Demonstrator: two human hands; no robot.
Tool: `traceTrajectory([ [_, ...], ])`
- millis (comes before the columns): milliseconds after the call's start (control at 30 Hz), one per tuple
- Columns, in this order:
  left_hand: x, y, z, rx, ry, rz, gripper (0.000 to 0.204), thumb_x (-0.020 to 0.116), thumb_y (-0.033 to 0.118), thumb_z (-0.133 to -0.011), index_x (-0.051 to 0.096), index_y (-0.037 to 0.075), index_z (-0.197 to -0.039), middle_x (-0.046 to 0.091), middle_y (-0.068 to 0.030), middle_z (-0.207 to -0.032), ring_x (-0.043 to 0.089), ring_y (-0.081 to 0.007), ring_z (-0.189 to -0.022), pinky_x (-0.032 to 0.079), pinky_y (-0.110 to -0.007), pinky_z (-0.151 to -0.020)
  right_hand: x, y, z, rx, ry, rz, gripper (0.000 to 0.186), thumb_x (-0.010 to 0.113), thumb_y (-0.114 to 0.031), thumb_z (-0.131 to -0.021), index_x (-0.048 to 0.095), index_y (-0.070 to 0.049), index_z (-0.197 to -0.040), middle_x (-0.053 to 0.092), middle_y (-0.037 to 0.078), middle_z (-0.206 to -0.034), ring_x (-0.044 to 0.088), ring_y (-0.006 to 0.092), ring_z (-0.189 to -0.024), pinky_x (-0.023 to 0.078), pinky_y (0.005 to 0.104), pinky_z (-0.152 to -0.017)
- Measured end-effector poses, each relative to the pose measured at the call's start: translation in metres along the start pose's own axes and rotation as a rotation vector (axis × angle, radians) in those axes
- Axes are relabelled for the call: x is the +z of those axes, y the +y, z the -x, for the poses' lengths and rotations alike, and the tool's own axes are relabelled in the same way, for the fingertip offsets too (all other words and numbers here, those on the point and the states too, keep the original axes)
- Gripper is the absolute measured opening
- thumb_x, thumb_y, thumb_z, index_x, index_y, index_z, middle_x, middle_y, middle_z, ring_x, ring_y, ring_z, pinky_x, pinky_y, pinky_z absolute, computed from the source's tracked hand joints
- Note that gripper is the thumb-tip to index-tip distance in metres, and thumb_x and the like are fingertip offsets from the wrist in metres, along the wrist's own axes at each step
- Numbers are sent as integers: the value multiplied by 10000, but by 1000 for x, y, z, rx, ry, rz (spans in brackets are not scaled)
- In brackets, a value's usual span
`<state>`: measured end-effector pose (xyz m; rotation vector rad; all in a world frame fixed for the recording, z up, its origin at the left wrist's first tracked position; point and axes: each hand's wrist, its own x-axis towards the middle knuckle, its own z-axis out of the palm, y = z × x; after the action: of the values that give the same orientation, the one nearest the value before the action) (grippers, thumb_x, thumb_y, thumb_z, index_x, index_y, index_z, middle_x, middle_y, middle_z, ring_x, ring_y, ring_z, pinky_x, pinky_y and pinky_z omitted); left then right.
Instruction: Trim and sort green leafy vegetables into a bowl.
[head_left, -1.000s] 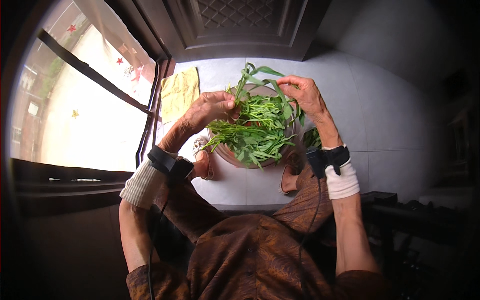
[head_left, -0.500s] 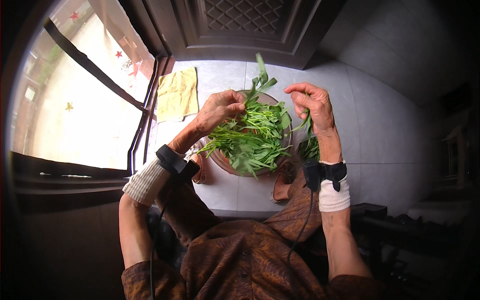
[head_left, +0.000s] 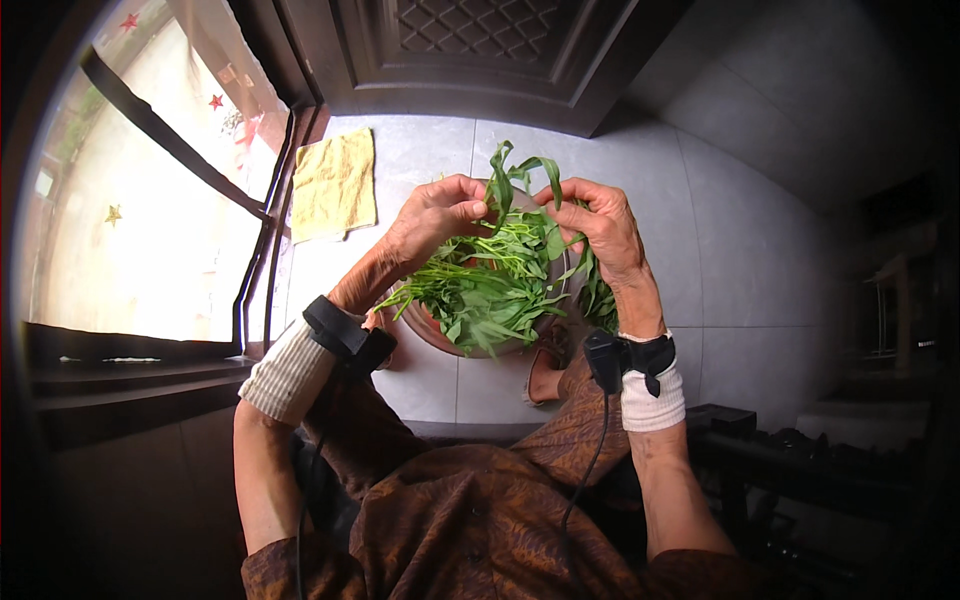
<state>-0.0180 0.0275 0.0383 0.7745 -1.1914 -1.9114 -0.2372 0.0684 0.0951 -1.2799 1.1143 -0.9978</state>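
A sprig of leafy greens (head_left: 502,185), which looks like water spinach, stands up between my hands over a round basin (head_left: 413,322). Pinching its stem between thumb and fingers is my left hand (head_left: 440,220). My right hand (head_left: 607,232) is closed at the other side, its fingertips close to a drooping leaf of that sprig; more green leaves hang from under its palm. Below both hands, a heap of cut greens (head_left: 495,300) fills the basin, stems toward the left and leaves toward the right. The basin's far side is partly hidden by my hands.
More greens (head_left: 597,300) lie right of the basin, partly behind my right wrist. A yellow cloth (head_left: 335,185) is spread on the grey tiled floor by the glass door (head_left: 150,220). A dark panelled door (head_left: 470,70) stands beyond. My feet flank the basin.
My right hand has moved left, up to the sprig in my left hand. The sprig's top now bends over to the right. The whole view has shifted slightly.
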Motion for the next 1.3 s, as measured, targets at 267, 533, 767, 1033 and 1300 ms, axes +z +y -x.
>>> traceTrajectory([
  [267,7,-2,4,-63,-69,-12,205,587,174,-865,525,12,-973,595,-102,-966,596,-199,-880,520,-337,-804,-7,6,-10,76,138,-75,161,598,-89,-806,613,29,-916,465,-38,-593,372,30,-463,305,173,-417],
  [533,13,-9,7,-64,-35,-10,330,594,274,-860,502,12,-1039,597,-148,-1002,615,-238,-927,544,-333,-730,6,-5,-2,-191,70,102,243,648,-127,-773,612,-35,-995,464,-70,-567,391,23,-497,307,176,-466],
  [767,13,-13,8,-71,-46,-204,381,595,368,-851,535,33,-1022,634,-104,-904,637,-196,-826,514,-304,-675,18,5,-5,-256,260,70,157,608,-165,-829,630,-11,-846,476,-30,-579,392,34,-488,309,184,-460],
  [1033,10,-18,5,-139,-160,7,209,587,218,-865,503,35,-919,564,-85,-924,579,-202,-941,503,-338,-834,11,3,-5,-81,305,-249,158,579,-146,-842,516,-47,-735,419,-17,-544,396,73,-429,325,211,-420],
  [1300,14,-16,3,-158,-153,-7,151,581,181,-868,517,44,-873,561,-66,-914,585,-180,-923,514,-332,-838,6,4,-3,-116,286,-210,159,570,-141,-844,509,-50,-728,438,-7,-548,398,73,-427,322,213,-419],
])
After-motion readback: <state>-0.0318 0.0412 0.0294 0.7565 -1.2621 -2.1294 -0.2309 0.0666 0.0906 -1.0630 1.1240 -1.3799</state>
